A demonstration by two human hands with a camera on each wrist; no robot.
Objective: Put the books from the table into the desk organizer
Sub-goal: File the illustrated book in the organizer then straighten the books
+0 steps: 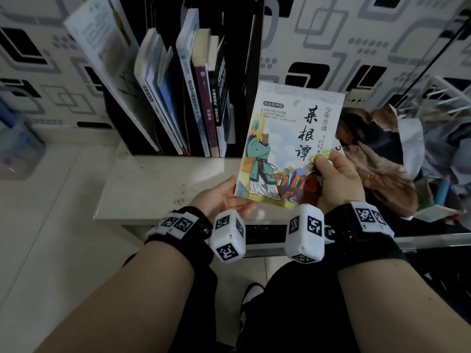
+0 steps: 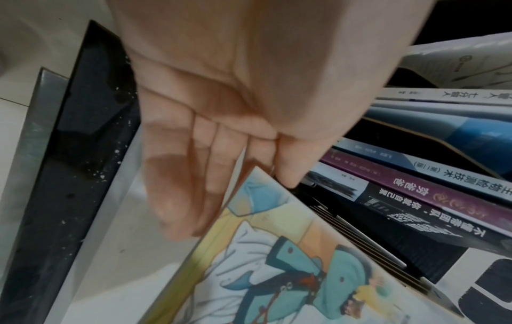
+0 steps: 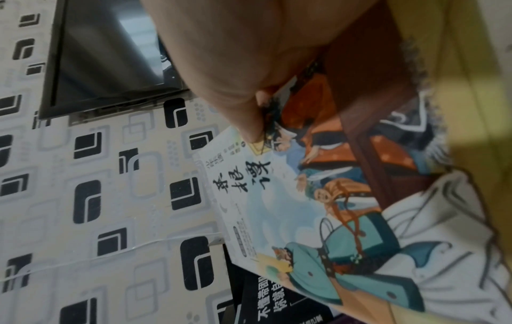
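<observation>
An illustrated book with a robed figure on its cover is held tilted above the white table. My right hand grips its lower right corner, thumb pressed on the cover. My left hand lies palm up at the lower left corner, its straight fingers under the book. Behind stands the black desk organizer with several upright books leaning left in it. A dark gap shows between those books and the organizer's right wall.
Crumpled brown cloth and bags pile up right of the table, with a white wire rack behind. A blue container sits far left. A patterned wall backs the organizer. My legs are below the table's front edge.
</observation>
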